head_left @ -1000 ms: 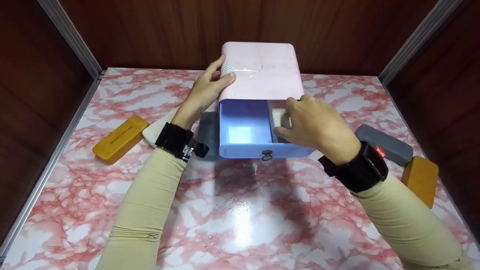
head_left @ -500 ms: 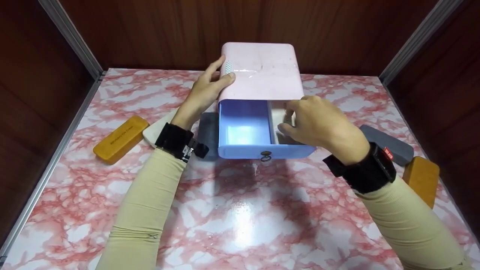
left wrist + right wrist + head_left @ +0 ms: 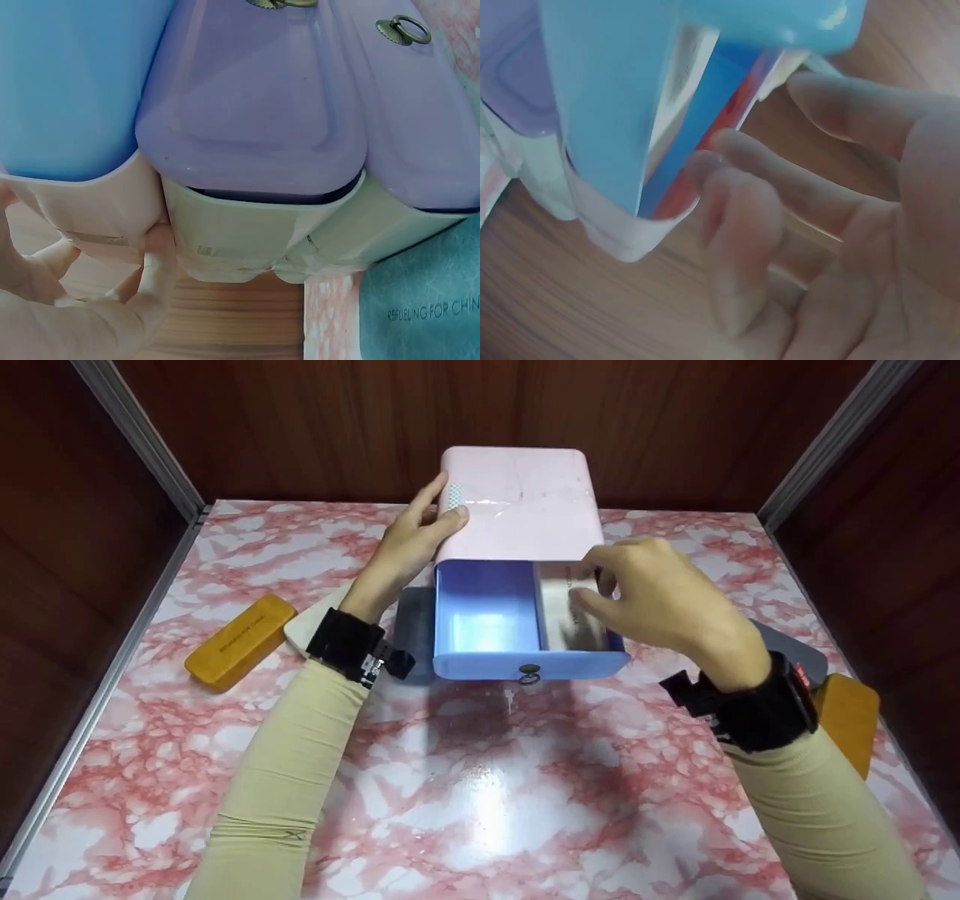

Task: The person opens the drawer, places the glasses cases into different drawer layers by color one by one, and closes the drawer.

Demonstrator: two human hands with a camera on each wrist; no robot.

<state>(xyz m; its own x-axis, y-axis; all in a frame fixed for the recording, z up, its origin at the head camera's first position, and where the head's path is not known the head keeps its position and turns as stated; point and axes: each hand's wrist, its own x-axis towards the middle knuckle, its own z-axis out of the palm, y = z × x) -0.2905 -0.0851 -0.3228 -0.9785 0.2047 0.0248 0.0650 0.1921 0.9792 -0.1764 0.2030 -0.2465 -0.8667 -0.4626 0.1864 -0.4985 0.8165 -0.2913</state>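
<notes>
A drawer box with a pink shell (image 3: 525,502) stands toward the back, its blue drawer (image 3: 487,665) pulled out at the front. A white glasses case (image 3: 556,611) lies lengthwise in the drawer's right compartment; the left compartment shows its bare blue floor. My left hand (image 3: 409,540) holds the pink shell by its left side, thumb on the top and fingers along the side. Over the drawer's right edge, my right hand (image 3: 667,596) has thumb and fingers apart, loosely bent, with nothing between them. Purple drawers (image 3: 255,90) sit below the blue one.
To the left lie a mustard glasses case (image 3: 241,643), a white case (image 3: 311,619) and a grey case (image 3: 415,637) against the box. Another grey case (image 3: 796,649) and mustard case (image 3: 849,720) lie right, partly behind my right arm. Wooden walls (image 3: 360,427) enclose the table.
My right hand has come off the white glasses case and moved right, out of the drawer, uncovering more of the case. My left hand has kept its place on the shell.
</notes>
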